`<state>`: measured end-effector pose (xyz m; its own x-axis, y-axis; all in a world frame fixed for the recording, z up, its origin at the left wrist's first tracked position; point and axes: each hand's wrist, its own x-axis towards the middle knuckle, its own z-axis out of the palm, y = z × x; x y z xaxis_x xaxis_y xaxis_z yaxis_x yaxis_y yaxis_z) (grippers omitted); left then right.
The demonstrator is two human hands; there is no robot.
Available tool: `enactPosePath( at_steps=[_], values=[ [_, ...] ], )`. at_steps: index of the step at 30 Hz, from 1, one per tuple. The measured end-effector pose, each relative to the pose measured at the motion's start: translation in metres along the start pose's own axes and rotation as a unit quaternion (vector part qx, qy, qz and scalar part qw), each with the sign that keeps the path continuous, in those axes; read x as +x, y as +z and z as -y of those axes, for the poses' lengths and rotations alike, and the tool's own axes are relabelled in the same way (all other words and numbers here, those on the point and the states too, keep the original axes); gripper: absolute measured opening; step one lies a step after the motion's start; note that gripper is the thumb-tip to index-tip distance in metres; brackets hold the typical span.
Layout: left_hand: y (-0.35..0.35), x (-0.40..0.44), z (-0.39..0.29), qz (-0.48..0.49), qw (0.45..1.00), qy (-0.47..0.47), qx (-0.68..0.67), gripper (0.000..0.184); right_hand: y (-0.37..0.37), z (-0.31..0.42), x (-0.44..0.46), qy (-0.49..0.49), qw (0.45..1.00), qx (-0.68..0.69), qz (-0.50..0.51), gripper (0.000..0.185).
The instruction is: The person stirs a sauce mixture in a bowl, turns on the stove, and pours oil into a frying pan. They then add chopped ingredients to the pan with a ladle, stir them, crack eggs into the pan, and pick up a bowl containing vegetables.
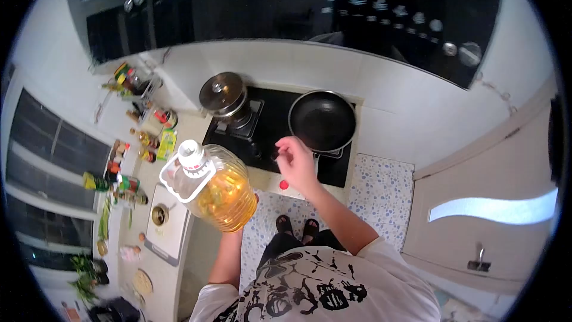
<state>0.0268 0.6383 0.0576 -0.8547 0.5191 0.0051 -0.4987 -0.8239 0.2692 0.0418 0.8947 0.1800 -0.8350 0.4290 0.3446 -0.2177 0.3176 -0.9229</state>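
Plastic jug [229,197] rests — seemingly — on the left hand [233,234].

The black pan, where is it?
In the head view, the black pan is on the stove, at right, beyond the right hand, with the lidded pot to its left.

the black stove [275,110] carries a lidded pot [221,96] and a frying pan [322,121]
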Motion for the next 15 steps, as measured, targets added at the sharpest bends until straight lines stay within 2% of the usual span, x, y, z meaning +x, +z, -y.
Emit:
enactPosePath(
  at_steps=[1, 3, 4, 7, 10, 13, 15],
  values=[
    [-0.007, -0.008, -0.001, -0.002, 1.000, 0.013, 0.000, 0.079, 0.003, -0.018, 0.002, 0.024, 0.997, -0.055, 0.045, 0.021],
    [-0.019, -0.023, -0.006, -0.006, 0.999, 0.043, -0.027, 0.075, 0.020, -0.063, -0.002, 0.012, 0.972, -0.187, 0.145, 0.022],
    [-0.020, -0.030, -0.008, -0.008, 0.997, 0.057, -0.041, 0.072, 0.027, -0.073, -0.004, 0.056, 0.943, -0.232, 0.233, 0.026],
    [-0.009, -0.042, -0.011, 0.028, 0.994, 0.082, -0.062, 0.066, 0.060, -0.108, -0.021, 0.050, 0.844, -0.388, 0.366, 0.022],
    [0.000, -0.066, -0.020, 0.002, 0.992, 0.118, -0.046, 0.061, 0.092, -0.149, -0.030, 0.072, 0.757, -0.440, 0.477, 0.029],
    [-0.027, -0.085, -0.034, 0.051, 0.989, 0.131, -0.053, 0.059, 0.113, -0.196, -0.043, 0.065, 0.708, -0.503, 0.491, 0.038],
    [-0.023, -0.104, -0.045, 0.006, 0.988, 0.142, -0.063, 0.058, 0.120, -0.204, -0.053, 0.051, 0.688, -0.536, 0.487, 0.039]
  ],
)
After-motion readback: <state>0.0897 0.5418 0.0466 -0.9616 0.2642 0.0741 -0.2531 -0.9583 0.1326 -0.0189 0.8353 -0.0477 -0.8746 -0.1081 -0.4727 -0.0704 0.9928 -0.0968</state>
